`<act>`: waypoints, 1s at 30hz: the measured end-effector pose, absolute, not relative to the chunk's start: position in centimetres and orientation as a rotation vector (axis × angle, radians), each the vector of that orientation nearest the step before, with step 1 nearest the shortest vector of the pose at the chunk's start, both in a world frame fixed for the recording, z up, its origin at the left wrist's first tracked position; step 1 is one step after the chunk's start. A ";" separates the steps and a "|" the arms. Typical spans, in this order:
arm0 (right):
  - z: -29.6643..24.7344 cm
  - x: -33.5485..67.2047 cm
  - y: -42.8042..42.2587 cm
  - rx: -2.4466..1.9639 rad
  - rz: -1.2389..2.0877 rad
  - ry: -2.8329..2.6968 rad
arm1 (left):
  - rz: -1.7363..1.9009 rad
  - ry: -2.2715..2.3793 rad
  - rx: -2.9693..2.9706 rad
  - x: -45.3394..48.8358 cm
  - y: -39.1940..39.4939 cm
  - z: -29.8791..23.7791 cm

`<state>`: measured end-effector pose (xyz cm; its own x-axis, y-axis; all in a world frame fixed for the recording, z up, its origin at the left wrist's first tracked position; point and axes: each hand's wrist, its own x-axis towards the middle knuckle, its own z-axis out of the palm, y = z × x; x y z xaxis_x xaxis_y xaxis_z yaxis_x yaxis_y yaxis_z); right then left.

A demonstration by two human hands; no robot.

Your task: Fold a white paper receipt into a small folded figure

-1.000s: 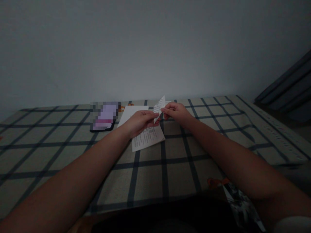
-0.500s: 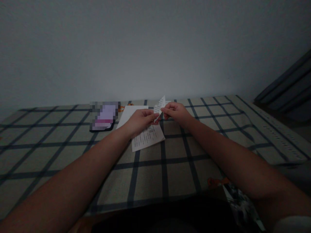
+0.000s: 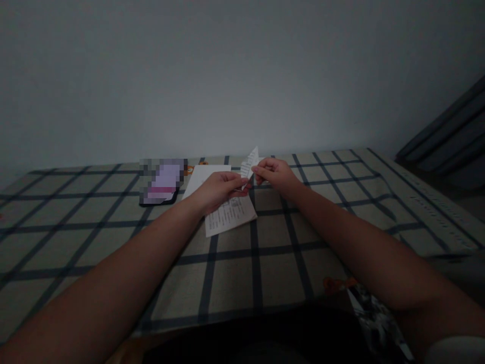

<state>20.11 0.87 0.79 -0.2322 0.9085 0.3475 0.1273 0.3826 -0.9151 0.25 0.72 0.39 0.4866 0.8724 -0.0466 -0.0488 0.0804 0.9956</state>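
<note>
Between my two hands, above the table, is a small folded piece of printed paper (image 3: 249,162) with a pointed top. My left hand (image 3: 223,187) pinches its lower left edge between thumb and fingers. The fingertips of my right hand (image 3: 271,170) are closed at its right edge. Below my left hand a printed sheet (image 3: 229,218) lies on the cloth, partly covered by that hand. Behind it rests a blank white sheet (image 3: 208,173), its near part hidden by my left hand and wrist.
A checked tablecloth (image 3: 235,273) covers the table, which meets a plain wall (image 3: 242,81) at the back. A phone (image 3: 162,182), its screen blurred, lies left of the papers. Dark folded fabric (image 3: 450,131) hangs at the far right.
The folded paper has tilted and risen slightly, and its printed face shows flatter and more fully. My right hand has shifted up a little. The sheets and phone stay put.
</note>
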 end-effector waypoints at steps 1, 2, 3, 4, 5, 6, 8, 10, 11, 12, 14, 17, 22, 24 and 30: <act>0.8 20.1 0.9 -0.934 0.979 -1.640 | 0.816 0.816 1.312 0.3 0.7 0.4; 0.7 20.1 0.9 -0.935 0.982 -1.639 | 0.814 0.819 1.315 0.3 0.7 0.4; 0.7 20.1 0.9 -0.936 0.984 -1.639 | 0.813 0.824 1.322 0.3 0.7 0.5; 0.8 20.1 0.9 -0.937 0.984 -1.639 | 0.813 0.829 1.333 0.3 0.6 0.5; 0.8 20.0 0.8 -0.940 0.984 -1.640 | 0.812 0.833 1.348 0.3 0.6 0.6; 0.8 20.0 0.8 -0.944 0.981 -1.638 | 0.810 0.840 1.367 0.3 0.6 0.6; 0.9 20.0 0.7 -0.956 0.970 -1.638 | 0.800 0.855 1.409 0.3 0.5 0.7; 1.0 20.0 0.6 -0.970 0.958 -1.643 | 0.802 0.877 1.430 0.3 0.6 0.7; 1.0 20.0 0.6 -0.973 0.950 -1.650 | 0.814 0.888 1.427 0.4 0.6 0.6; 1.0 20.0 0.6 -0.975 0.942 -1.659 | 0.828 0.895 1.416 0.4 0.6 0.6; 1.0 20.0 0.6 -0.973 0.929 -1.679 | 0.851 0.902 1.384 0.5 0.6 0.6; 1.0 20.0 0.6 -0.960 0.930 -1.678 | 0.836 0.914 1.364 0.5 0.6 0.5; 1.1 20.1 0.8 -0.935 0.942 -1.655 | 0.794 0.935 1.407 0.1 0.7 0.5; 1.1 20.2 0.8 -0.930 0.942 -1.656 | 0.781 0.927 1.434 0.0 0.7 0.5; 1.1 20.2 0.8 -0.948 0.931 -1.665 | 0.742 0.898 1.465 -0.2 0.9 0.5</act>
<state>20.24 0.82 1.12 -0.2271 0.9029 0.3648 0.1618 0.4044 -0.9002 -0.20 0.87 0.53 0.4977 0.8655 -0.0562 0.1087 0.0020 0.9941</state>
